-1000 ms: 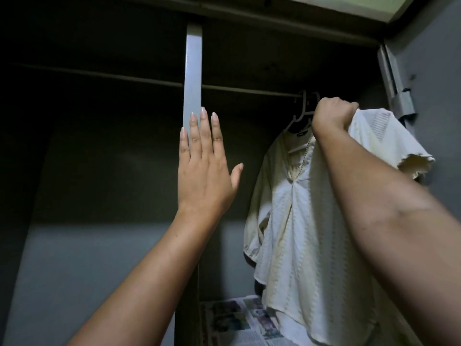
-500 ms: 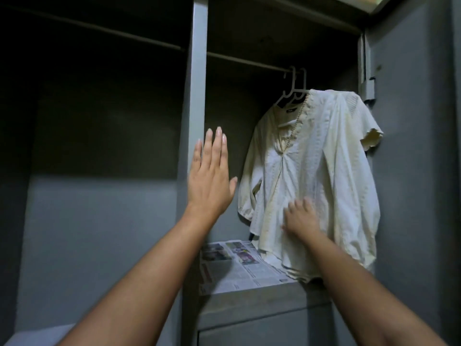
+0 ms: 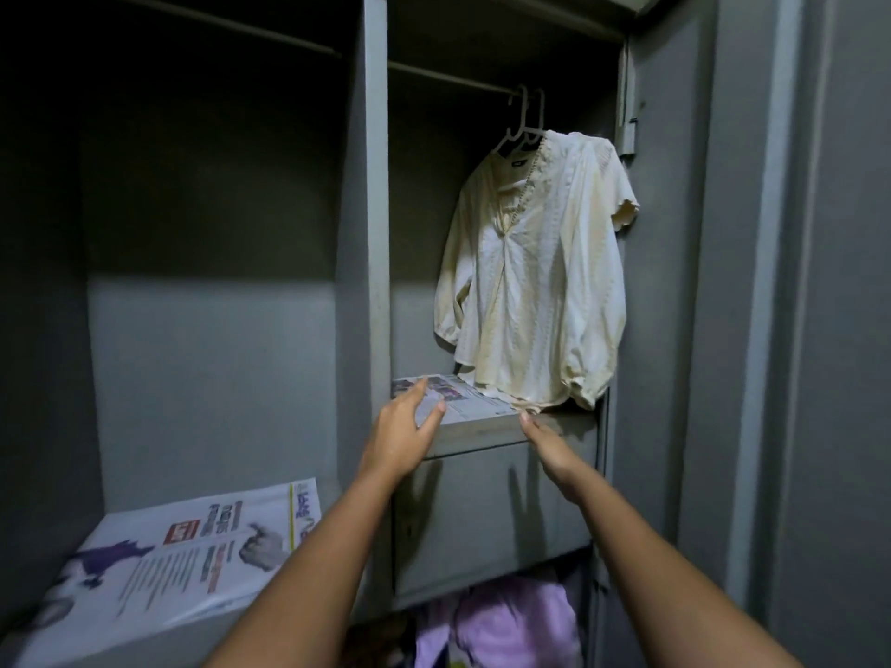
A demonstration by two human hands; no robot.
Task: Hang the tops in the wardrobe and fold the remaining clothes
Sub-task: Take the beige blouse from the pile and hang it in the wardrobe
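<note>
A cream top (image 3: 535, 282) hangs on a white hanger (image 3: 523, 125) at the wardrobe's right. Below it, the left hand (image 3: 402, 433) and right hand (image 3: 547, 441) reach toward the shelf (image 3: 482, 429), fingers relaxed, gripping nothing.

This is a home, most likely a bedroom corner, seen from right in front of an open grey metal wardrobe (image 3: 373, 233). A cream blouse (image 3: 535, 282) hangs from white plastic hangers (image 3: 523, 122) on the rail (image 3: 448, 79) in the right compartment. Old newspaper (image 3: 188, 547) lines the shelves as it does in household cupboards, and a heap of lilac clothes (image 3: 511, 624) is stuffed into the space below the drawer-like box (image 3: 492, 513).
</note>
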